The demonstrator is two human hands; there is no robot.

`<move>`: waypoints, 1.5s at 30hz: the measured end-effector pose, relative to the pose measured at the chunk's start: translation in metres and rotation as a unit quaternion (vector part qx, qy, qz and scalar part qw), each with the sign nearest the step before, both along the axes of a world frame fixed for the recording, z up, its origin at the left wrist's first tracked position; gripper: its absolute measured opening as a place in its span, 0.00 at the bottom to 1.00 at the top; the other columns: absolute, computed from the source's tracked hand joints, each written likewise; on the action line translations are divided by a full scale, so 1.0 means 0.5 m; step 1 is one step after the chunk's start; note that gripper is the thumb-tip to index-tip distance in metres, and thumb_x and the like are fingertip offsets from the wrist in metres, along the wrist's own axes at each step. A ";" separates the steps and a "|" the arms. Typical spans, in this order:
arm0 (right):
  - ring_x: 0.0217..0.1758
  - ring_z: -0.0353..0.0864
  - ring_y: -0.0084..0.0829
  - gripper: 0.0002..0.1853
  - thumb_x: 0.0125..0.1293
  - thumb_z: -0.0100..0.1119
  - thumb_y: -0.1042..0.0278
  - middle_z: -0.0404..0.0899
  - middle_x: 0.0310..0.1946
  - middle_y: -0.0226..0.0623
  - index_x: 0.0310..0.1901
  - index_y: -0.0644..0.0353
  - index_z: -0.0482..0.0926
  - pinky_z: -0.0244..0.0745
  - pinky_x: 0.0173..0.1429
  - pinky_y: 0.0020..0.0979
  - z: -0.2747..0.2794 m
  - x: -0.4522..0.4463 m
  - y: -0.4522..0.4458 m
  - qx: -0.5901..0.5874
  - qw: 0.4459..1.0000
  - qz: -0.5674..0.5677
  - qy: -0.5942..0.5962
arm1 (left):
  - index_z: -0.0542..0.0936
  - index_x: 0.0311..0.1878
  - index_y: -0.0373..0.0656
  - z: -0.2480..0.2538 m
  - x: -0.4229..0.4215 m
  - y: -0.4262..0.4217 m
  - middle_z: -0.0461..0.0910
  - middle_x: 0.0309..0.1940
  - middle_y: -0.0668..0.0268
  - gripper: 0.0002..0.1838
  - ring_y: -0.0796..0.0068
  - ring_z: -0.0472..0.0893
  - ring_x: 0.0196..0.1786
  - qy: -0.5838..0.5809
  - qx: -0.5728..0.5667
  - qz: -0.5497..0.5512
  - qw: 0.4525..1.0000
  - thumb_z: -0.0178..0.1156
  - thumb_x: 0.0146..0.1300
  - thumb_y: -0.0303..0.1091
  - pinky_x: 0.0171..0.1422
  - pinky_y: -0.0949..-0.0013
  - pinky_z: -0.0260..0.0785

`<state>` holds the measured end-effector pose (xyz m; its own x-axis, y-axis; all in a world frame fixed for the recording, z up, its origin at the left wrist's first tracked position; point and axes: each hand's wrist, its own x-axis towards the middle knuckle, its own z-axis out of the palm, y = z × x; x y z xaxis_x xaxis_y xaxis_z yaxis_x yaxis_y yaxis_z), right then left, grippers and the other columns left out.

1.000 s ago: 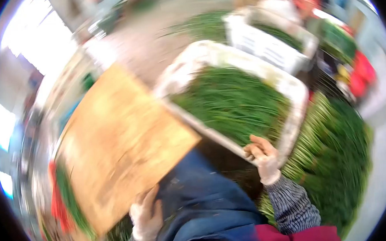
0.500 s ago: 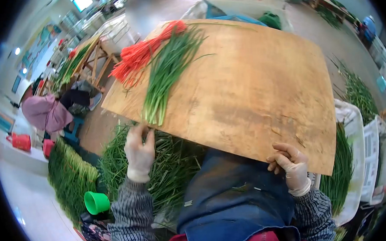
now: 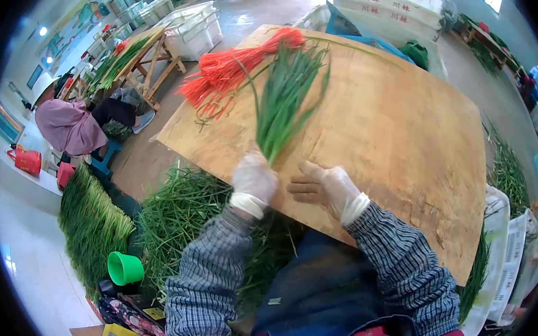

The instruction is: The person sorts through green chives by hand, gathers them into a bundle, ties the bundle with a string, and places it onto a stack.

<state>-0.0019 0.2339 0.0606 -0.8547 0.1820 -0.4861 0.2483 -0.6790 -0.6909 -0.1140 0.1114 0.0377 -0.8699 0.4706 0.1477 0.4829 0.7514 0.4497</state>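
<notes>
Gloved in thin white, my left hand point(image 3: 255, 180) is closed round the lower end of a bunch of green stalks point(image 3: 286, 99) over the wooden board point(image 3: 397, 141). The leaves fan out away from me. To its right, my right hand point(image 3: 329, 188) hovers by the board's near part with fingers extended and nothing in them. Beyond the bunch, a bundle of red ties point(image 3: 232, 68) lies on the board's far left part.
Loose greens point(image 3: 179, 216) are heaped left of my lap, near a green cup point(image 3: 125, 268). A person point(image 3: 69, 121) sits at the left by a wooden table point(image 3: 145, 58). A white tub point(image 3: 498, 246) stands at the right; stacked white crates point(image 3: 388, 6) stand behind the board.
My left hand has moved right and taken hold of the bunch's lower end, which has shifted and lifted. My right hand has come left over the board, its fingers straighter.
</notes>
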 end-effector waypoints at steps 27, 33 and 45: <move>0.24 0.75 0.22 0.18 0.61 0.51 0.66 0.76 0.28 0.33 0.49 0.69 0.67 0.71 0.26 0.24 -0.025 0.221 0.184 -0.248 0.951 -0.165 0.084 | 0.79 0.32 0.33 0.083 -0.242 -0.106 0.80 0.27 0.54 0.14 0.66 0.79 0.31 -0.188 0.060 -0.091 0.976 0.60 0.53 0.37 0.38 0.68 0.70; 0.25 0.75 0.24 0.15 0.60 0.52 0.68 0.77 0.29 0.34 0.46 0.68 0.70 0.70 0.27 0.26 -0.026 0.206 0.174 -0.281 0.941 -0.174 0.076 | 0.79 0.32 0.39 0.049 -0.248 -0.020 0.78 0.31 0.53 0.14 0.55 0.78 0.37 0.064 0.090 -0.062 0.992 0.60 0.51 0.41 0.41 0.59 0.70; 0.24 0.76 0.25 0.16 0.60 0.52 0.68 0.77 0.27 0.36 0.46 0.70 0.70 0.71 0.25 0.27 -0.048 0.206 0.184 -0.240 0.953 -0.170 0.078 | 0.78 0.32 0.38 0.046 -0.061 -0.359 0.77 0.25 0.55 0.09 0.61 0.79 0.29 -0.196 -0.168 -0.070 0.964 0.58 0.52 0.33 0.36 0.63 0.71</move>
<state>0.1012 0.3257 0.0366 -0.8546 0.2507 -0.4547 -0.1231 -0.9486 -0.2916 -0.1443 -0.0683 0.0608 -0.7525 0.5513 -0.3602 0.4328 0.8263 0.3605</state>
